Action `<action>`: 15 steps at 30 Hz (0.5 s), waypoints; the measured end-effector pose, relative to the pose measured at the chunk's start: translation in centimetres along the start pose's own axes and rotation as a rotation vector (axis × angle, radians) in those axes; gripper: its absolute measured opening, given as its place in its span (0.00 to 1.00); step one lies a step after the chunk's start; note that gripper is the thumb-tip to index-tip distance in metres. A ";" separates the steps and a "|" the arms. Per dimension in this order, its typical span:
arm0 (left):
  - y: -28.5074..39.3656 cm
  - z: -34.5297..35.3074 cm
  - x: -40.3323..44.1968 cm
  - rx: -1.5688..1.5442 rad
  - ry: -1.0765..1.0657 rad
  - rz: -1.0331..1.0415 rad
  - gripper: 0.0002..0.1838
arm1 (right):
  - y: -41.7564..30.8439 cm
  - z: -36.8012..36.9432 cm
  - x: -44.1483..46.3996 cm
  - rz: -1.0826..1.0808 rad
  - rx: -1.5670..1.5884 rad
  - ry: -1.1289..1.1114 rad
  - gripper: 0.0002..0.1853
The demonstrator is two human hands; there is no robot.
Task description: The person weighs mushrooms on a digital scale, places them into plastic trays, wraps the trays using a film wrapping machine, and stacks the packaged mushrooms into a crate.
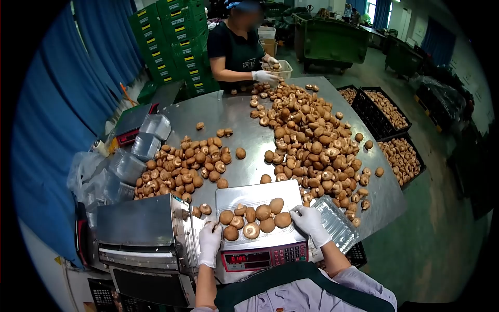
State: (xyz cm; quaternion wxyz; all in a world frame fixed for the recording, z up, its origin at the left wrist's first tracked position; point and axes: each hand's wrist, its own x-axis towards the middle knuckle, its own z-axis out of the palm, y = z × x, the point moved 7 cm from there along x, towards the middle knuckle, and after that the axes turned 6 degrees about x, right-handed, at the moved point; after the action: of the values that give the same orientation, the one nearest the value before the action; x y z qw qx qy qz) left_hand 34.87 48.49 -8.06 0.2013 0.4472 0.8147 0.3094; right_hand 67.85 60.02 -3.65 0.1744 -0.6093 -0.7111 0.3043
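Left hand (209, 241) and right hand (311, 224) partly open, seemingly touching the scale (236, 197), mushrooms (263, 211) between.

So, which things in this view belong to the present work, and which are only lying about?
Seem part of the work:
red-fronted scale
mushrooms on its plate
big mushroom heap
clear tray beside the right hand

Seem just lying about:
stacked green crates
green wheeled bin

Two white-gloved hands, left hand (311, 224) and right hand (210, 242), at either side of a metal scale (291, 191) with a red display, brown mushrooms (263, 211) on its plate; larger mushroom heaps (312, 130) cover parts of the steel table (236, 112); across it, a gloved co-worker (236, 52) holds a clear tub (283, 68)
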 end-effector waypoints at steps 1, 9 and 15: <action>-0.5 0.4 0.1 0.034 -0.028 -0.063 0.16 | 0.1 0.0 0.1 0.002 -0.017 -0.013 0.16; 3.7 -3.9 -0.9 0.213 0.011 0.004 0.17 | -0.8 -0.1 -1.2 0.008 0.179 -0.024 0.15; 2.4 -8.7 0.5 0.161 0.071 0.111 0.16 | -5.5 0.3 -1.4 -0.063 0.308 0.013 0.16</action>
State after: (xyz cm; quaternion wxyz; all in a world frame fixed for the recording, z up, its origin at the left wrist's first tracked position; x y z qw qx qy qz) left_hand 30.79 47.10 -0.12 0.1183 0.4949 0.8176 0.2695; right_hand 63.77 58.23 -0.12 0.2798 -0.5546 -0.6737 0.4003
